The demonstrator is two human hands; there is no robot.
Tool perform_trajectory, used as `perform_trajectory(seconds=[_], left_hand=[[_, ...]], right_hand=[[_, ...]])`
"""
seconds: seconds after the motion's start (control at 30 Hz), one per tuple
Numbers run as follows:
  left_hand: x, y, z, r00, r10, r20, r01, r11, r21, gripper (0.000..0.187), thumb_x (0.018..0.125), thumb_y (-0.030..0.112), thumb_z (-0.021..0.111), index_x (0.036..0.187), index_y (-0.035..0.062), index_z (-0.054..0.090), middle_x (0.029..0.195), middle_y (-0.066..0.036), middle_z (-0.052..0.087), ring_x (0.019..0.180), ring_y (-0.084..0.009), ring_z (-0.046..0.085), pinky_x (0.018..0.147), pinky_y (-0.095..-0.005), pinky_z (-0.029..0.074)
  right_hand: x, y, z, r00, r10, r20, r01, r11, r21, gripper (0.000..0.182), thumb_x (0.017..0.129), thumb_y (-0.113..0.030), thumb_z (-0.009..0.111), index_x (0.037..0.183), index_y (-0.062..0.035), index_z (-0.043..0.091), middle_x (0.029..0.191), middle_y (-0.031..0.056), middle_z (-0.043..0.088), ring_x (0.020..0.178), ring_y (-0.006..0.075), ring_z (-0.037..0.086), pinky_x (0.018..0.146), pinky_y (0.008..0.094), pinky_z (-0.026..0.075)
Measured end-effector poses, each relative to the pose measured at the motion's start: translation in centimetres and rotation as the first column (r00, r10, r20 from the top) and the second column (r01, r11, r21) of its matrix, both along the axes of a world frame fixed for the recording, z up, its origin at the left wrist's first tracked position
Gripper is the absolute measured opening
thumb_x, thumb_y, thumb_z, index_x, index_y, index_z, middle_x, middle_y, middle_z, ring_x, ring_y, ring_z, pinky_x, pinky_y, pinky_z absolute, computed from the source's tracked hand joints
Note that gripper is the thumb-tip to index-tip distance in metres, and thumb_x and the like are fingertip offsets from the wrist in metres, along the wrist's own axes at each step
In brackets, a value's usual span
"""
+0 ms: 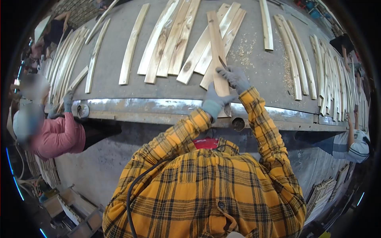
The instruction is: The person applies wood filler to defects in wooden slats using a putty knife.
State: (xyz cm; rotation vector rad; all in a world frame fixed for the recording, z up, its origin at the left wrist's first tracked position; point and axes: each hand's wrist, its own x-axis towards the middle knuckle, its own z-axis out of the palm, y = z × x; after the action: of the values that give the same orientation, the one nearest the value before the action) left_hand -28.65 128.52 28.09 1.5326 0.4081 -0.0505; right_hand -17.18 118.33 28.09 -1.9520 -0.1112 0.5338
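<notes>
Left side: co-worker in pink top [59, 137], head blurred. Right side, near rim of my view: second worker in pale shirt [359, 144]. Upper left: I pick out brickwork [79, 14], person in dark clothing [54, 33] just beside. Lower left: wooden crate [85, 201] on floor. Bluish light strip [9, 162] along far-left rim.

Gloved hands [235, 77] close together, right farther forward, arms [171, 137] outstretched
</notes>
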Motion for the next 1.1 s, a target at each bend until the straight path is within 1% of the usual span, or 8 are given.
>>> perform_trajectory(seconds=[0.1, 0.27, 0.33, 0.57, 0.67, 0.73, 1.0, 1.1], left_hand=[[0.7, -0.1, -1.1, 0.989, -0.089, 0.116, 0.114, 0.965, -0.235, 0.074, 0.07, 0.033, 0.078, 0.126, -0.0016, 0.044, 0.094, -0.012, 0.061, 0.083, -0.0184, 0.06, 0.07, -0.0279, 0.05], [3.0, 4.8, -2.1, 0.973, -0.222, -0.056, 0.225, 0.881, 0.417, 0.078, 0.074, 0.049, 0.069, 0.13, 0.0044, 0.039, 0.098, -0.013, 0.059, 0.092, -0.0253, 0.059, 0.077, -0.0346, 0.05], [4.5, 5.7, -2.6, 0.946, -0.101, -0.309, 0.315, 0.513, 0.799, 0.074, 0.073, 0.051, 0.068, 0.127, 0.0072, 0.041, 0.109, -0.014, 0.054, 0.102, -0.0271, 0.055, 0.082, -0.0377, 0.048], [6.4, 2.5, -5.6, 0.898, -0.085, -0.433, 0.439, 0.268, 0.858, 0.08, 0.07, 0.049, 0.071, 0.131, 0.012, 0.034, 0.118, -0.013, 0.048, 0.107, -0.0294, 0.052, 0.087, -0.0384, 0.046], [6.3, 3.0, -4.8, 0.898, -0.094, -0.429, 0.435, 0.335, 0.836, 0.079, 0.069, 0.042, 0.073, 0.13, 0.0097, 0.035, 0.119, -0.012, 0.048, 0.109, -0.0285, 0.05, 0.089, -0.0369, 0.045], [5.6, 3.1, -3.8, 0.886, -0.103, -0.452, 0.454, 0.389, 0.802, 0.083, 0.065, 0.039, 0.075, 0.131, 0.0086, 0.035, 0.122, -0.014, 0.046, 0.111, -0.0294, 0.049, 0.091, -0.037, 0.044], [0.7, 6.8, -0.8, 0.907, -0.162, -0.389, 0.397, 0.638, 0.66, 0.072, 0.057, 0.024, 0.077, 0.116, 0.0051, 0.042, 0.103, -0.021, 0.06, 0.095, -0.0359, 0.06, 0.083, -0.0416, 0.048], [-2.4, 10.3, -0.3, 0.928, -0.283, -0.242, 0.373, 0.717, 0.589, 0.076, 0.056, 0.024, 0.076, 0.122, 0.0061, 0.041, 0.101, -0.022, 0.06, 0.094, -0.0382, 0.06, 0.081, -0.0427, 0.049]], right_hand=[[0.5, -1.8, 1.9, 0.989, 0.019, -0.148, -0.029, 0.997, -0.069, 0.055, 0.076, -0.04, 0.072, 0.106, 0.0039, 0.061, 0.082, 0.0113, 0.065, 0.069, 0.0161, 0.06, 0.059, 0.0259, 0.048], [-1.7, -11.8, 2.6, 0.962, -0.232, -0.146, 0.264, 0.927, 0.265, 0.062, 0.077, -0.031, 0.073, 0.119, 0.0076, 0.051, 0.093, 0.0135, 0.064, 0.073, 0.0159, 0.062, 0.059, 0.0255, 0.051], [-2.1, -15.8, 3.7, 0.955, -0.295, -0.032, 0.295, 0.933, 0.204, 0.055, 0.078, -0.028, 0.073, 0.116, 0.0071, 0.054, 0.092, 0.0118, 0.065, 0.073, 0.015, 0.062, 0.059, 0.0251, 0.051], [5.6, -30.0, 1.7, 0.84, -0.529, 0.124, 0.487, 0.834, 0.262, 0.044, 0.078, -0.024, 0.075, 0.109, 0.0039, 0.06, 0.087, 0.0082, 0.066, 0.068, 0.0146, 0.062, 0.059, 0.0255, 0.052], [9.0, -32.9, 3.1, 0.849, -0.509, 0.143, 0.506, 0.86, 0.058, 0.049, 0.078, -0.026, 0.074, 0.113, 0.0029, 0.059, 0.093, 0.0114, 0.066, 0.076, 0.0174, 0.063, 0.066, 0.0266, 0.052], [10.5, -33.3, 3.8, 0.743, -0.296, 0.6, 0.604, 0.683, -0.41, 0.047, 0.083, -0.029, 0.068, 0.119, -0.0024, 0.057, 0.1, 0.0127, 0.066, 0.088, 0.02, 0.063, 0.077, 0.0289, 0.05], [2.3, -21.1, 2.8, 0.864, -0.202, 0.462, 0.25, 0.967, -0.045, 0.023, 0.089, -0.018, 0.059, 0.11, -0.0154, 0.066, 0.102, 0.0075, 0.065, 0.087, 0.014, 0.061, 0.08, 0.0249, 0.048], [-3.0, -15.0, 3.8, 0.839, 0.029, 0.543, 0.207, 0.906, -0.369, 0.023, 0.086, -0.015, 0.059, 0.108, -0.0152, 0.067, 0.098, 0.009, 0.065, 0.086, 0.0161, 0.063, 0.076, 0.0261, 0.05]])
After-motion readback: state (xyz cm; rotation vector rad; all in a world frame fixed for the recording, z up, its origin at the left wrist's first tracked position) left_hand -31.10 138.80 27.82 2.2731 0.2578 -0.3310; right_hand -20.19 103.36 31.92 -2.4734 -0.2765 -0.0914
